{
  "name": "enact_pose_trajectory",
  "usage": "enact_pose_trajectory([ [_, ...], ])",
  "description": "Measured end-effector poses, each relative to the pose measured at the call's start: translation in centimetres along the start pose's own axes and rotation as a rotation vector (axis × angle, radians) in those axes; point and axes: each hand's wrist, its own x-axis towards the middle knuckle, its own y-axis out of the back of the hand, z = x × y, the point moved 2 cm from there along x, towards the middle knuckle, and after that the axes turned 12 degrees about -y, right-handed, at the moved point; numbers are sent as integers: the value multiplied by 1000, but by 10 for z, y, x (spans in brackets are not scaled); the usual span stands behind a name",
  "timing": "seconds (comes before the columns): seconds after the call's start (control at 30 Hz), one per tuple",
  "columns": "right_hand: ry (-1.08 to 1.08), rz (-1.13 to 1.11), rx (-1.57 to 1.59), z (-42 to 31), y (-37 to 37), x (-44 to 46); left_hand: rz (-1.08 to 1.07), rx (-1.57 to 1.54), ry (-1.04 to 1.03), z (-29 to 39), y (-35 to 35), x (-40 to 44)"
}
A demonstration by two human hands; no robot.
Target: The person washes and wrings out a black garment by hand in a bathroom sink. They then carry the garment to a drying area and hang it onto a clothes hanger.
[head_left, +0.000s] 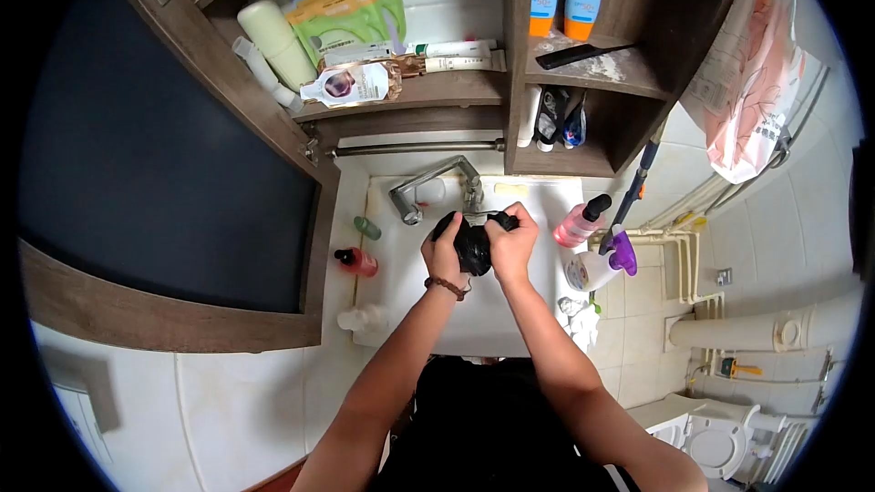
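Observation:
Over the white sink, both of my hands are closed around a black crumpled bundle with a glossy surface. I cannot tell if it is wet cloth or thin plastic. My left hand grips its left side, thumb along the top, and a brown beaded bracelet circles that wrist. The right side is bunched inside my right hand, whose fingers curl tightly. Just beyond the hands stands a chrome faucet, its spout swung to the left.
Right of the basin are a pink pump bottle and a purple-topped spray bottle. On the left stands a red bottle. Overhead hangs a wooden cabinet holding toiletries, its dark-panelled door swung out left.

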Motion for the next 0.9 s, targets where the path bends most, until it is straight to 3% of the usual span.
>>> enact_pose_trajectory([
  [0.07,76,-55,-131,-21,-4,-8,-16,21,347,-8,10,11],
  [0.17,394,-167,-361,-32,-14,-17,-343,-121,604,-30,28,37],
  [0.27,678,-413,-573,-36,-23,-32,-558,-197,655,-51,53,43],
  [0.4,744,-597,-710,-35,-19,-40,-678,-121,764,-43,47,40],
  [0.7,974,-730,-709,-52,-10,-52,-901,142,889,-42,42,48],
  [0.9,1002,-797,-727,-52,-11,-59,-968,284,923,-46,46,53],
])
